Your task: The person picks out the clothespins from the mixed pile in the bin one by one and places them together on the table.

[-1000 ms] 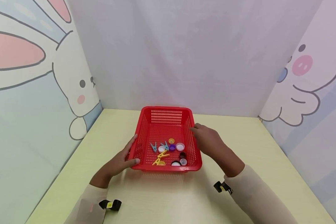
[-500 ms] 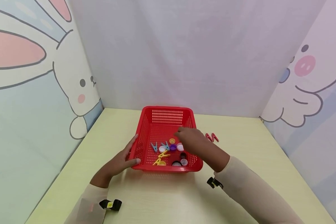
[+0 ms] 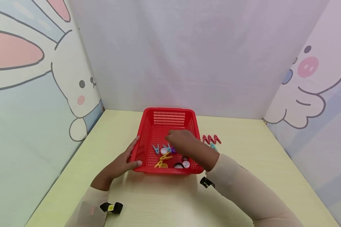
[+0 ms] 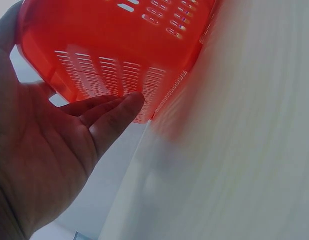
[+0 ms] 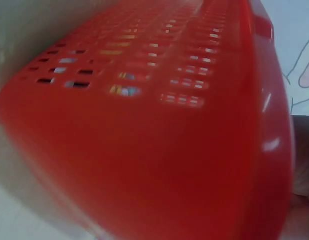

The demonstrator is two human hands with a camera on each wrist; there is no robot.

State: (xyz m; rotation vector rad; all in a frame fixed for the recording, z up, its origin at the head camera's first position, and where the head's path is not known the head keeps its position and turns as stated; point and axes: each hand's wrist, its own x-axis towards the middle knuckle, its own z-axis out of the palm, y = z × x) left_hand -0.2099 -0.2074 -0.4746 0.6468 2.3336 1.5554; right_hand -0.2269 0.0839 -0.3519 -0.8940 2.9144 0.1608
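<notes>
My left hand (image 3: pixel 120 162) holds the left side of a red plastic basket (image 3: pixel 167 170), thumb over the rim. In the left wrist view its fingers (image 4: pixel 114 120) lie along the outside of the slotted wall. Over the basket's inside is my right hand (image 3: pixel 180 142), fingers bent; whether they hold anything is hidden. Below it lie blue clothespins (image 3: pixel 156 148), yellow clothespins (image 3: pixel 166 157), a white bottle cap (image 3: pixel 164 151), a partly covered purple cap (image 3: pixel 174 150) and a black-rimmed cap (image 3: pixel 178 165). The basket wall (image 5: pixel 159 145) hides most of that hand in the right wrist view.
Red clothespins (image 3: pixel 211 139) stand in a row on the pale table (image 3: pixel 164 201), right of the basket. A teal clothespin (image 3: pixel 213 147) lies just in front of them. Cartoon-printed walls and a plain back wall (image 3: pixel 173 63) enclose the table.
My right hand has moved left from the basket's right rim to above its middle, uncovering the red and teal clothespins on the table. The left hand and basket have stayed put.
</notes>
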